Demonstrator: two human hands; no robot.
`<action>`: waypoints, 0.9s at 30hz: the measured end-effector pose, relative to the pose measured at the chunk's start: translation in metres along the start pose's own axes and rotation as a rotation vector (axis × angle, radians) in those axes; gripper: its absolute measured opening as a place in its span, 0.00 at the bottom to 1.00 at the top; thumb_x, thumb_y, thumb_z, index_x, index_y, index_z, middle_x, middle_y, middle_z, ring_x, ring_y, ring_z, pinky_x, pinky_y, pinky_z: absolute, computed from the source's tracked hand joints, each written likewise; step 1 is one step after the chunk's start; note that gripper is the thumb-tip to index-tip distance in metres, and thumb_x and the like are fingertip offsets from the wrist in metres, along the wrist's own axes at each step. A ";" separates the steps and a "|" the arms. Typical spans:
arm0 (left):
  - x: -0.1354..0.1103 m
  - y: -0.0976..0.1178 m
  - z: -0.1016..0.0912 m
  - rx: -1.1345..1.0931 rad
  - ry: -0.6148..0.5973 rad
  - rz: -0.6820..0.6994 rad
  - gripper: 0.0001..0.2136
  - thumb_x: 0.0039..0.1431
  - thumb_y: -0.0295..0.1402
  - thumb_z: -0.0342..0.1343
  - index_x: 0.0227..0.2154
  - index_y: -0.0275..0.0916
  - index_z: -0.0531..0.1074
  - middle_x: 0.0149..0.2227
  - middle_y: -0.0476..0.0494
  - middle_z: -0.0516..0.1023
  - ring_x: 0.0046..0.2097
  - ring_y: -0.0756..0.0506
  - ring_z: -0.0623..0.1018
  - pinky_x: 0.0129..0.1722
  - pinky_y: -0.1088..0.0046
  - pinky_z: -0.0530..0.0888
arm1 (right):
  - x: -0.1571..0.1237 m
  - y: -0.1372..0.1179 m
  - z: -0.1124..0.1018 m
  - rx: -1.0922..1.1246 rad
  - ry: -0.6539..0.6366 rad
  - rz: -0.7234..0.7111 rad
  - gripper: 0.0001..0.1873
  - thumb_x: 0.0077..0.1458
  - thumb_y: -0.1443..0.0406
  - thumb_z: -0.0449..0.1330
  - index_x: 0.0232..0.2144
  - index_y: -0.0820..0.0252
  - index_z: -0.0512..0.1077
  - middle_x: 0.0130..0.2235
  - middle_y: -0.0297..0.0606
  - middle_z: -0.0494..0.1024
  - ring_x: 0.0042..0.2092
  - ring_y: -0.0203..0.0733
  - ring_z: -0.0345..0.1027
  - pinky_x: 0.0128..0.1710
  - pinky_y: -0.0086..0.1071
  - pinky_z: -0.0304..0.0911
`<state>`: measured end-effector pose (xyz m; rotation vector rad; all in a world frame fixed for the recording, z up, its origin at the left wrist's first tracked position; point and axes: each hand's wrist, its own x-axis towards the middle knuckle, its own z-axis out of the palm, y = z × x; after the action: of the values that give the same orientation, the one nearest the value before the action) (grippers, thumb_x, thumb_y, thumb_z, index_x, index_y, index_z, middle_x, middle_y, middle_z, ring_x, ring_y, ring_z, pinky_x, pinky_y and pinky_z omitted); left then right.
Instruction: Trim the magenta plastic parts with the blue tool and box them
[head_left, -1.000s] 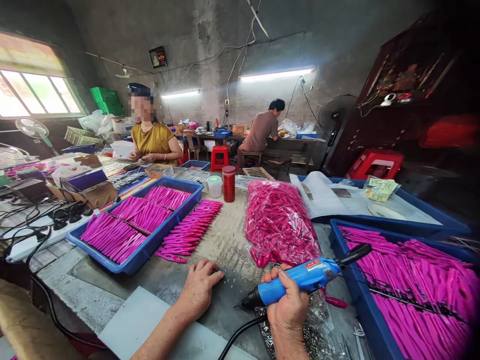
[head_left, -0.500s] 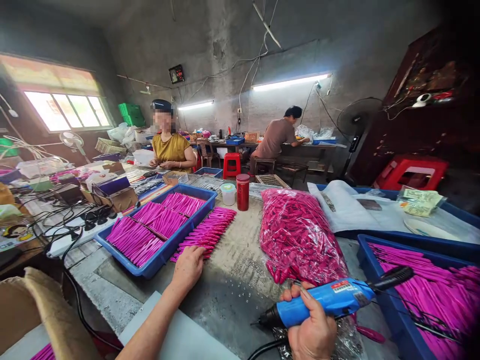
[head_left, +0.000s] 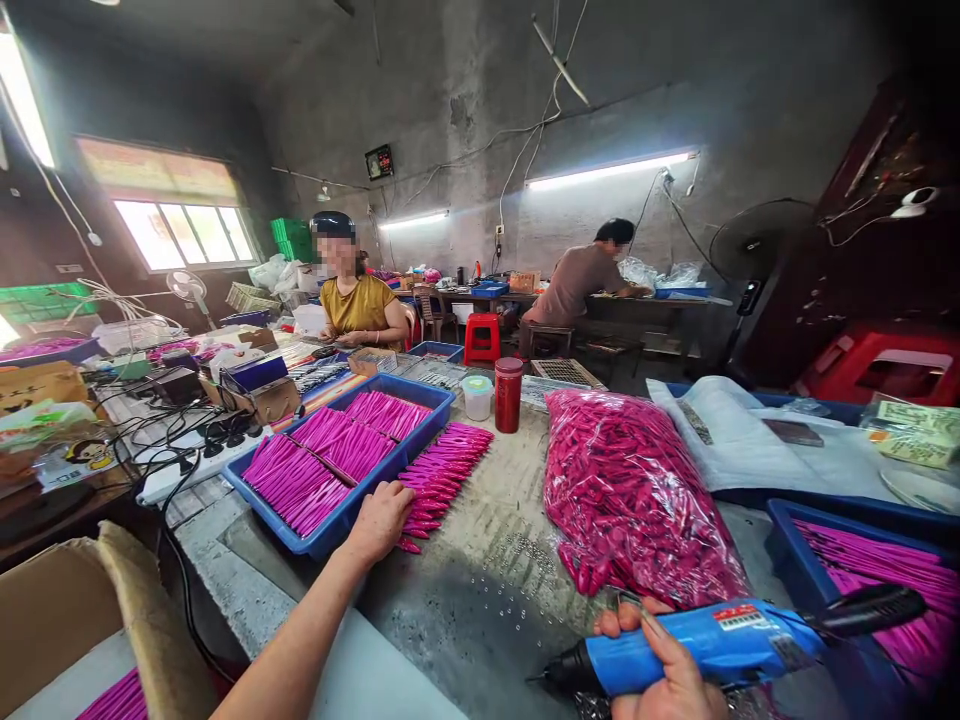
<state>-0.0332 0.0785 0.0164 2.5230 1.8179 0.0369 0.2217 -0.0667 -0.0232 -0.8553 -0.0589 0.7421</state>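
My right hand (head_left: 671,680) is closed around a blue electric screwdriver (head_left: 697,645), held low over the table with its bit pointing left. A cord runs from its black rear end. My left hand (head_left: 381,522) rests with curled fingers at the near left end of a row of slim pink sticks with glossy red-pink tips (head_left: 450,470). Its fingertips are partly hidden, so what they grip, if anything, does not show. Beside that hand stands a blue tray (head_left: 326,535) full of pink sticks (head_left: 300,490). Many tiny shiny rings (head_left: 517,570) lie scattered between my hands.
A clear bag of small pink pieces (head_left: 637,490) bulges above the screwdriver. Behind stand a red jar (head_left: 508,398) and a small white-lidded tub (head_left: 478,398). Another blue tray (head_left: 784,530) is at right, a cardboard box (head_left: 142,620) at lower left. Two people sit farther back.
The view has turned somewhat left and tilted up. The screwdriver in my right hand sits lower and farther right in view. My left hand stays at the row's near end, showing more red-pink tips.
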 end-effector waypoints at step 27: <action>0.003 -0.010 0.009 0.048 0.004 0.081 0.11 0.66 0.33 0.41 0.43 0.44 0.68 0.46 0.44 0.71 0.49 0.42 0.68 0.42 0.66 0.64 | 0.001 0.000 0.001 0.013 0.067 0.050 0.23 0.25 0.61 0.69 0.27 0.59 0.66 0.22 0.29 0.68 0.22 0.36 0.64 0.22 0.32 0.64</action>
<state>-0.0412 0.0846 0.0075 2.6299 1.7380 -0.0006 0.2220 -0.0654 -0.0223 -0.8715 0.0266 0.7596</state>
